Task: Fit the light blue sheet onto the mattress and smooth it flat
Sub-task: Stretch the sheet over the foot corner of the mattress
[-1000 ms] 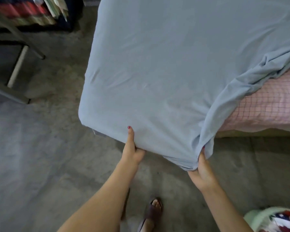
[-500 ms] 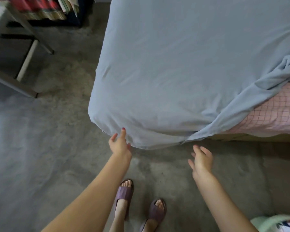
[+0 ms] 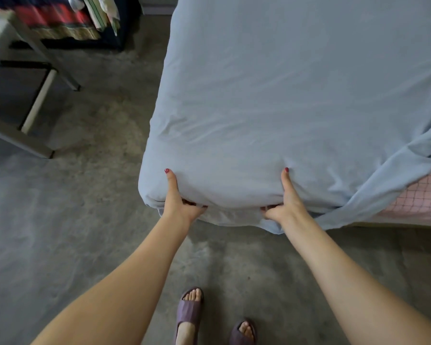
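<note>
The light blue sheet point(image 3: 284, 100) covers the top and near left corner of the mattress. At the right the pink checked mattress point(image 3: 418, 197) shows bare below a loose diagonal fold. My left hand point(image 3: 178, 200) grips the sheeted near edge by the corner, thumb on top, fingers curled under. My right hand point(image 3: 285, 202) holds the same edge further right in the same way. A slack flap of sheet hangs below both hands.
Grey concrete floor point(image 3: 60, 245) lies left of and in front of the bed. A metal-legged table frame point(image 3: 35, 100) stands at the far left, with stacked fabrics point(image 3: 60, 21) behind it. My feet in purple slippers point(image 3: 189, 312) stand close to the bed's edge.
A second ago both hands held the sheet's hem; half a second ago they had let go and hung free. Now both grip the sheeted mattress edge, thumbs on top.
</note>
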